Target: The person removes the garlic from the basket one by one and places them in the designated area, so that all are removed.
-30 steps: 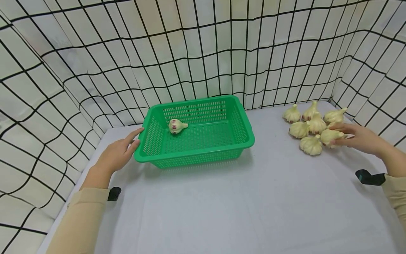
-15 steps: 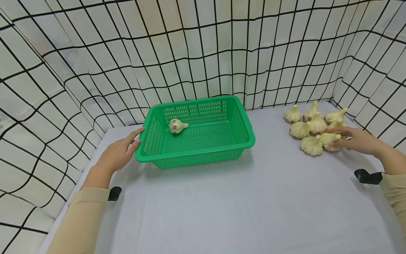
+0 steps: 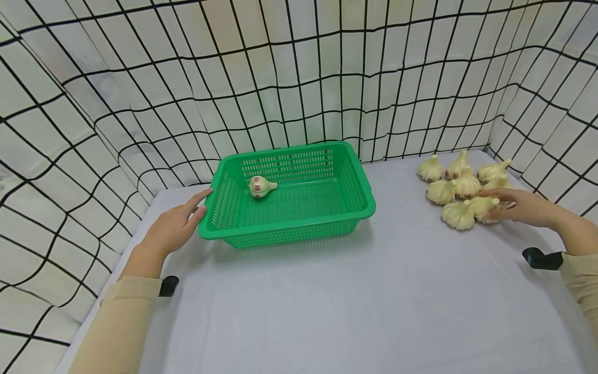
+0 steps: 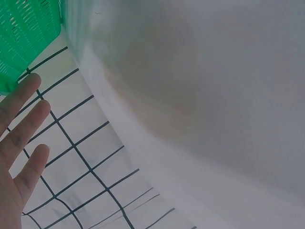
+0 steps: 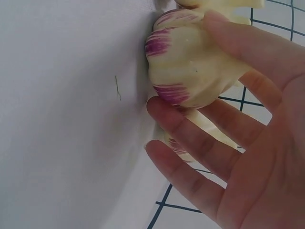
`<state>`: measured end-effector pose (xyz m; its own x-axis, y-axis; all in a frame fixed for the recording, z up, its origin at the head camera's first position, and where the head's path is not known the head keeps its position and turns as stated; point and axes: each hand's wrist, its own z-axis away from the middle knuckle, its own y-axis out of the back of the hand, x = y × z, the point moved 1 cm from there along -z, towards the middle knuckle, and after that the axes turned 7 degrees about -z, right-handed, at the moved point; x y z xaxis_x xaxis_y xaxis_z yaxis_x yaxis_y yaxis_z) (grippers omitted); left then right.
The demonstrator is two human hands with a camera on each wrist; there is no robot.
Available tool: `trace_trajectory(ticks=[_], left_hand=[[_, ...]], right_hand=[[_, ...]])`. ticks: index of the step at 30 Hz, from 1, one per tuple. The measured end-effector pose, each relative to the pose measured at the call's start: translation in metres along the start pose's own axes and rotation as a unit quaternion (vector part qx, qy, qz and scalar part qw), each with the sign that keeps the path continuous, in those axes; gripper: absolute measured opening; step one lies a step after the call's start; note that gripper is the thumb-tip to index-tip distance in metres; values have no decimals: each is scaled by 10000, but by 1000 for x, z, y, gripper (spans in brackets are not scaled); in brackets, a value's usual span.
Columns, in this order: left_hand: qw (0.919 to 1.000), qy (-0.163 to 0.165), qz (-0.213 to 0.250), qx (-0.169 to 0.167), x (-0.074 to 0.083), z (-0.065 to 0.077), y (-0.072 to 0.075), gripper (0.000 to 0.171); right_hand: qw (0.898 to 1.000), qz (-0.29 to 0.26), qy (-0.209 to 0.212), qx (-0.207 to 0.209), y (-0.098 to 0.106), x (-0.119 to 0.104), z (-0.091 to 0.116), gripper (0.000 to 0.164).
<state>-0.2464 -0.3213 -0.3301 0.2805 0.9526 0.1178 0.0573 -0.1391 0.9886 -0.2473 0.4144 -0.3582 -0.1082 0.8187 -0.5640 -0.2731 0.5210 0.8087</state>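
Observation:
At the right of the head view my right hand holds a pale garlic bulb at the near side of a cluster of several bulbs. In the right wrist view the thumb lies on this purple-streaked garlic bulb, with fingers curved around its other side. Another bulb is partly hidden behind those fingers. My left hand touches the left rim of a green plastic basket, fingers loosely extended. One garlic bulb lies inside the basket, toward its left back.
Loose garlic bulbs sit close together near the back right corner of the white tabletop. White walls with a black grid enclose the back and sides. Black wrist devices stick out beside both cuffs.
My right hand has shifted slightly left and nearer with its garlic bulb, uncovering a bulb behind it. My left hand and the basket have stayed in place.

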Motion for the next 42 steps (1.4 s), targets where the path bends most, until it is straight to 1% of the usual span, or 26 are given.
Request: trace_trajectory(ticks=[4, 8, 12, 16, 19, 22, 24, 28, 33, 36, 42], left_hand=[[10000, -12, -5, 10, 0, 0, 0, 61], [10000, -10, -19, 7, 1, 0, -1, 61], [10000, -9, -16, -6, 2, 1, 0, 61], [10000, -62, -7, 61, 3, 0, 2, 60], [9999, -68, -18, 80, 3, -1, 2, 60], [10000, -28, -18, 29, 3, -1, 2, 61], [10000, -7, -4, 6, 2, 0, 1, 61], [10000, -7, 15, 27, 2, 1, 0, 61], [10000, -16, 3, 33, 2, 0, 1, 61], [10000, -12, -14, 24, 2, 0, 2, 61], [10000, 6, -39, -21, 2, 1, 1, 61]], right_hand=[[10000, 13, 23, -30, 0, 0, 2, 70], [10000, -17, 60, 25, 2, -2, 4, 72], [10000, -47, 47, 51, 8, -4, 7, 74], [10000, -17, 58, 52, 15, -6, 11, 74], [10000, 64, -29, 52, 20, -8, 13, 75], [9998, 121, -143, 26, 24, -11, 13, 76], [9997, 189, -135, 31, 26, -15, 13, 75], [9992, 389, -46, 77, 33, -29, 13, 70], [9977, 551, 254, 313, 41, -52, 10, 60], [9963, 577, 472, 433, 45, -67, 6, 55], [9964, 411, 596, 441, 46, -96, -8, 49]])
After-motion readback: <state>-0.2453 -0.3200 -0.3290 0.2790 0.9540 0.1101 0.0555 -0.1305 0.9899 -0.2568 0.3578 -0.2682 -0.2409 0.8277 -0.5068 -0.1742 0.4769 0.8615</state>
